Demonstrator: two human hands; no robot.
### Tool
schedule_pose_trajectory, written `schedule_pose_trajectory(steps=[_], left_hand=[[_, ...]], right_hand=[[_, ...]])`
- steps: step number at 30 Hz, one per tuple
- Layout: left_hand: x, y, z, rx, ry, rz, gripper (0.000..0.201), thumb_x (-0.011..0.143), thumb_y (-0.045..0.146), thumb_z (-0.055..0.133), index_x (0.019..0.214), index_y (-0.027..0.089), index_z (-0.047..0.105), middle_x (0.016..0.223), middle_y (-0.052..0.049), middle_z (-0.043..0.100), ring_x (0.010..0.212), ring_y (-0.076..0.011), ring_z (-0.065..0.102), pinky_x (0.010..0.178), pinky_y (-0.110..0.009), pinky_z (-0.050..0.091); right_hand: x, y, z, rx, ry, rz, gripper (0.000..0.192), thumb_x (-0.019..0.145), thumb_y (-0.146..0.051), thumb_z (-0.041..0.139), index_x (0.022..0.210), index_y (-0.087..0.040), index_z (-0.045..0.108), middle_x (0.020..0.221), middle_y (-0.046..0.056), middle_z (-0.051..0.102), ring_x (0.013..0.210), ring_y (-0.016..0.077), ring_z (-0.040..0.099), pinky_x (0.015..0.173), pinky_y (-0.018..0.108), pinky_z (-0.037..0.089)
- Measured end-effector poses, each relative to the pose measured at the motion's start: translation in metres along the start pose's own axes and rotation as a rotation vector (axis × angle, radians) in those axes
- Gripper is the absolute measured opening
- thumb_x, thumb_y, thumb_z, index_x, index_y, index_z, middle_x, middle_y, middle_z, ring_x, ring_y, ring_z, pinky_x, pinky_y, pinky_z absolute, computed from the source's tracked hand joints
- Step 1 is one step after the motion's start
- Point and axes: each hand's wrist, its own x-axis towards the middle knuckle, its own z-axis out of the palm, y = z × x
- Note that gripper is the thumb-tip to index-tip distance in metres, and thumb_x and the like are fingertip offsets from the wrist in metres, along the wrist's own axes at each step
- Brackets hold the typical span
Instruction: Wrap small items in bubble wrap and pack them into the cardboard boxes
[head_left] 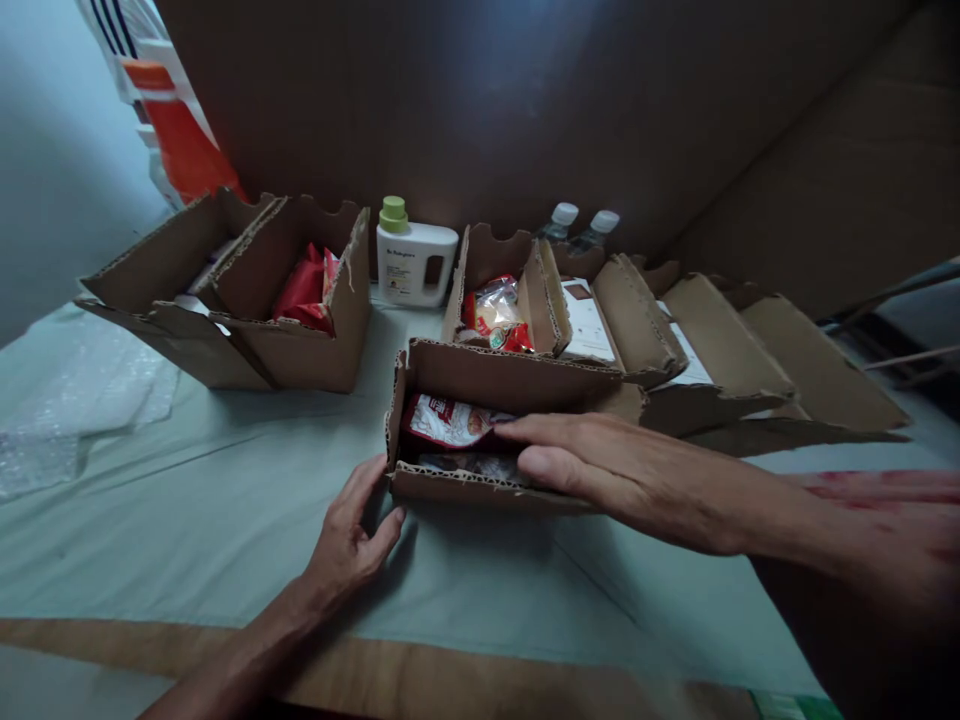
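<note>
In front of me a low open cardboard box (pixel 495 492) lies lengthwise on the cloth. Inside it are a dark red and white food packet (pixel 450 420) and, nearer me, another clear or dark wrapped packet (pixel 476 464). My left hand (pixel 358 535) rests at the box's left end, fingers apart, fingertips against its corner. My right hand (pixel 600 465) reaches over the box's right part with its fingers stretched out flat. Its fingertips are at the right edge of the red and white packet. The hand hides the right part of the box's contents.
Cardboard boxes (pixel 315 355) with a red packet (pixel 304 290) stand at the left. More boxes (pixel 637 320) line the right, holding packets and white cartons (pixel 587 320). Behind are a white detergent bottle (pixel 415 262), two capped bottles (pixel 596 232) and an orange bottle (pixel 176 135). Bubble wrap (pixel 97 400) lies far left.
</note>
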Motion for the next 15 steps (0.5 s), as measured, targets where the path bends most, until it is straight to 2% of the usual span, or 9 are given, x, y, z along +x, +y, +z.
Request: schedule_pose_trajectory(steps=[2, 4, 7, 11, 12, 13, 15], left_hand=[[0.000, 0.001, 0.000, -0.012, -0.017, 0.010, 0.052, 0.090, 0.026, 0.062, 0.141, 0.022, 0.057, 0.133, -0.013, 0.068, 0.121, -0.0280, 0.067, 0.103, -0.043, 0.057], [0.001, 0.002, -0.001, -0.030, -0.044, 0.011, 0.052, 0.091, 0.024, 0.060, 0.142, 0.022, 0.056, 0.134, -0.013, 0.067, 0.122, -0.0275, 0.066, 0.104, -0.043, 0.056], [0.002, 0.002, -0.003, -0.042, -0.051, -0.002, 0.046, 0.091, 0.024, 0.060, 0.137, 0.024, 0.061, 0.131, -0.013, 0.069, 0.119, -0.0280, 0.067, 0.102, -0.044, 0.057], [0.001, 0.002, -0.002, -0.044, -0.039, -0.047, 0.042, 0.089, 0.027, 0.063, 0.131, 0.025, 0.063, 0.125, -0.012, 0.070, 0.115, -0.0290, 0.067, 0.101, -0.046, 0.058], [0.001, 0.002, -0.002, -0.048, -0.036, -0.058, 0.043, 0.089, 0.027, 0.063, 0.132, 0.025, 0.063, 0.125, -0.012, 0.070, 0.115, -0.0288, 0.067, 0.099, -0.045, 0.058], [0.001, 0.002, -0.002, -0.054, -0.032, -0.072, 0.044, 0.089, 0.028, 0.063, 0.133, 0.025, 0.062, 0.125, -0.012, 0.069, 0.114, -0.0285, 0.067, 0.097, -0.044, 0.059], [0.001, 0.004, -0.003, -0.068, -0.023, -0.102, 0.048, 0.089, 0.028, 0.064, 0.137, 0.026, 0.059, 0.128, -0.011, 0.068, 0.113, -0.0275, 0.068, 0.094, -0.041, 0.060]], right_hand=[[0.010, -0.004, 0.002, -0.001, -0.148, 0.011, 0.071, 0.096, -0.066, 0.051, 0.155, -0.027, 0.050, 0.155, 0.006, 0.055, 0.147, 0.0345, 0.046, 0.122, 0.055, 0.037], [0.014, -0.005, 0.003, 0.027, -0.209, 0.020, 0.067, 0.096, -0.063, 0.053, 0.155, -0.030, 0.049, 0.156, 0.004, 0.053, 0.146, 0.0343, 0.048, 0.122, 0.057, 0.036], [0.017, -0.007, 0.004, 0.104, -0.134, 0.001, 0.062, 0.092, -0.061, 0.062, 0.148, -0.034, 0.057, 0.150, -0.001, 0.059, 0.142, 0.0345, 0.052, 0.120, 0.057, 0.040], [0.001, -0.011, -0.004, 0.134, -0.059, -0.026, 0.054, 0.088, -0.062, 0.065, 0.133, -0.033, 0.070, 0.133, 0.000, 0.072, 0.132, 0.0338, 0.062, 0.113, 0.055, 0.049], [-0.010, -0.010, -0.006, 0.112, 0.002, -0.034, 0.053, 0.088, -0.063, 0.064, 0.130, -0.033, 0.073, 0.128, 0.001, 0.074, 0.128, 0.0332, 0.065, 0.112, 0.054, 0.050], [-0.024, -0.008, -0.008, 0.084, 0.130, -0.030, 0.051, 0.087, -0.065, 0.064, 0.125, -0.033, 0.075, 0.123, 0.003, 0.076, 0.123, 0.0327, 0.067, 0.110, 0.052, 0.053], [-0.057, 0.002, -0.009, 0.039, 0.510, 0.014, 0.048, 0.084, -0.066, 0.067, 0.114, -0.032, 0.080, 0.112, 0.006, 0.078, 0.112, 0.0320, 0.071, 0.103, 0.050, 0.057]])
